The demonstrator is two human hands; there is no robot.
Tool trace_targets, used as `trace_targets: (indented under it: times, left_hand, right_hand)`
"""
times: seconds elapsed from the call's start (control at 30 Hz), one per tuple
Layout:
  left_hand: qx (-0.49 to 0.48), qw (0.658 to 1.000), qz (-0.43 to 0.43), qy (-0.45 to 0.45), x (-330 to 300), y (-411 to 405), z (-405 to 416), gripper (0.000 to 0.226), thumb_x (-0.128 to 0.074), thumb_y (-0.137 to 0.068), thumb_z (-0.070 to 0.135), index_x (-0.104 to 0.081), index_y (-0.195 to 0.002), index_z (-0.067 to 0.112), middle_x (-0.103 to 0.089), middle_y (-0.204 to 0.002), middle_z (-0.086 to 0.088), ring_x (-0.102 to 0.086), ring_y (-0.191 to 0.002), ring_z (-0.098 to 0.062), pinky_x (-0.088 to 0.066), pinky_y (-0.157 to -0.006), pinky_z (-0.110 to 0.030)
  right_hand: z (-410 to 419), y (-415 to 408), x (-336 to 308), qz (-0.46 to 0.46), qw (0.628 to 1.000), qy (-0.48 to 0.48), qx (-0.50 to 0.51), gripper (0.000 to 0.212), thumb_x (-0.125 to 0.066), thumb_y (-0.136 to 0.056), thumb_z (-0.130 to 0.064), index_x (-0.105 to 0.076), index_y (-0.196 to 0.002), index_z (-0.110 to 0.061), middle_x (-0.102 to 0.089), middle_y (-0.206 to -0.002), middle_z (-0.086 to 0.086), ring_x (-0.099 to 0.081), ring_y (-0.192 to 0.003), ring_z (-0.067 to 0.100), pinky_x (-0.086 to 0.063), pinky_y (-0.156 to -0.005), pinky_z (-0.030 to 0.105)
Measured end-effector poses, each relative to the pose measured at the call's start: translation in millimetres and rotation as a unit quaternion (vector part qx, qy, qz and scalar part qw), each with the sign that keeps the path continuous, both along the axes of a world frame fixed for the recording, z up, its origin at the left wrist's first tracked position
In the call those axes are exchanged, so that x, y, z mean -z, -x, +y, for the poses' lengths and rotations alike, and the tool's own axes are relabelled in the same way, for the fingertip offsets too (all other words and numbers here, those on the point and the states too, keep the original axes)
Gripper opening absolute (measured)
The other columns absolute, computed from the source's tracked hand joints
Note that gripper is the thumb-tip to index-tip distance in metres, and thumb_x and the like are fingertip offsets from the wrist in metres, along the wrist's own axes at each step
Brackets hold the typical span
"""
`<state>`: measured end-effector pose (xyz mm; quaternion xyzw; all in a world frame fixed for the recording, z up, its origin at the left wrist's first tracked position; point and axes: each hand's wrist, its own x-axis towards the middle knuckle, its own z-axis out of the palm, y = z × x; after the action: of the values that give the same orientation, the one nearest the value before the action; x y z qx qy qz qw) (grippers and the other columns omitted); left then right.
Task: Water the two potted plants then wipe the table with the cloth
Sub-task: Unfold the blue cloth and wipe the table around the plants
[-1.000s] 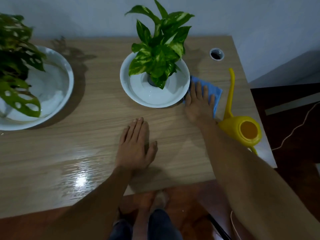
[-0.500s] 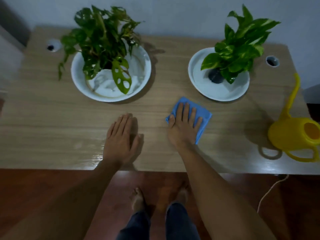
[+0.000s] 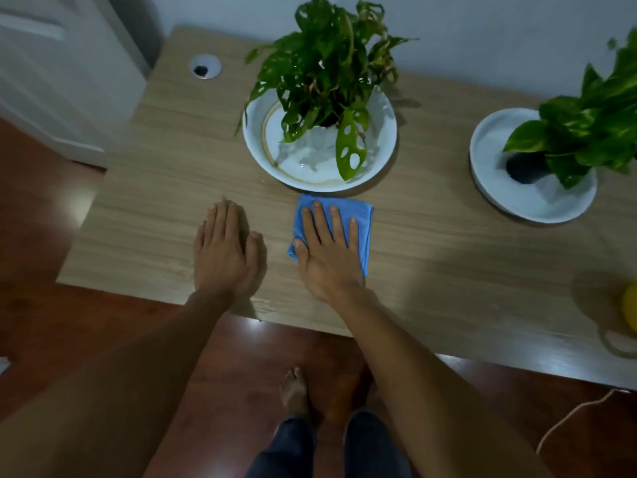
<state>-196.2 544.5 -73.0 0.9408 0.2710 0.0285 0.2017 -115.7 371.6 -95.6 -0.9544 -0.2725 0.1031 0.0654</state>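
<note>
A folded blue cloth lies on the wooden table, just in front of the left plant's white bowl. My right hand presses flat on the cloth, fingers spread. To its left, my left hand rests flat on the bare tabletop, fingers together, holding nothing. The plant with holed leaves stands in that white bowl. The second plant sits in a white bowl at the right. A sliver of the yellow watering can shows at the right edge.
A cable hole sits in the table's far left corner. A white door or cabinet stands left of the table. My bare feet are on the red-brown floor below the front edge, and a cord trails at the right.
My right hand has slid the cloth leftward across the table, from beside the right plant's bowl to in front of the left plant's bowl. The view has swung left; my left hand stays flat.
</note>
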Motion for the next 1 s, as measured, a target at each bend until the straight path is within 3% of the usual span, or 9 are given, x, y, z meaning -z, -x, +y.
trace_targets:
  times: [0.27, 0.63, 0.87, 1.0]
  left_hand:
    - [-0.016, 1.000, 0.010, -0.025, 2.5, 2.6, 69.8, 0.071, -0.024, -0.102, 0.046, -0.021, -0.163, 0.008, -0.016, -0.173, -0.011, -0.009, -0.161, -0.025, -0.010, -0.130, -0.046]
    - [-0.011, 0.999, 0.013, -0.039, 8.7, 9.0, 158.6, 0.067, -0.027, -0.108, 0.046, -0.014, -0.164, 0.012, -0.008, -0.174, -0.009, -0.002, -0.161, -0.020, -0.006, -0.130, -0.045]
    - [-0.016, 0.999, 0.019, -0.023, 18.9, 7.3, 166.2, 0.067, -0.025, -0.108, 0.049, -0.014, -0.165, 0.014, -0.009, -0.174, -0.007, -0.001, -0.161, -0.015, -0.003, -0.131, -0.043]
    - [-0.024, 0.999, 0.014, -0.028, 16.4, 7.2, 166.0, 0.069, -0.025, -0.107, 0.050, -0.019, -0.164, 0.012, -0.013, -0.173, -0.007, -0.004, -0.161, -0.015, -0.002, -0.131, -0.039]
  right_hand:
    - [56.8, 2.2, -0.4, -0.007, 0.998, -0.010, -0.065, 0.065, -0.012, -0.108, -0.048, -0.002, -0.166, -0.020, 0.003, -0.174, 0.000, 0.009, -0.160, 0.024, 0.001, -0.128, 0.053]
    - [178.5, -15.4, -1.3, -0.002, 0.996, -0.011, -0.093, 0.067, -0.010, -0.107, -0.048, -0.010, -0.165, -0.017, -0.007, -0.174, 0.002, 0.000, -0.161, 0.025, -0.003, -0.127, 0.055]
    - [241.8, -71.5, -1.9, 0.019, 0.999, -0.014, -0.038, 0.066, -0.007, -0.107, -0.050, -0.001, -0.166, -0.021, 0.004, -0.174, -0.003, 0.010, -0.160, 0.024, 0.012, -0.126, 0.054]
    - [269.1, -111.6, -8.9, 0.039, 0.999, -0.020, 0.000, 0.065, -0.009, -0.108, -0.046, 0.005, -0.165, -0.017, 0.012, -0.173, 0.001, 0.017, -0.159, 0.025, 0.024, -0.118, 0.046]
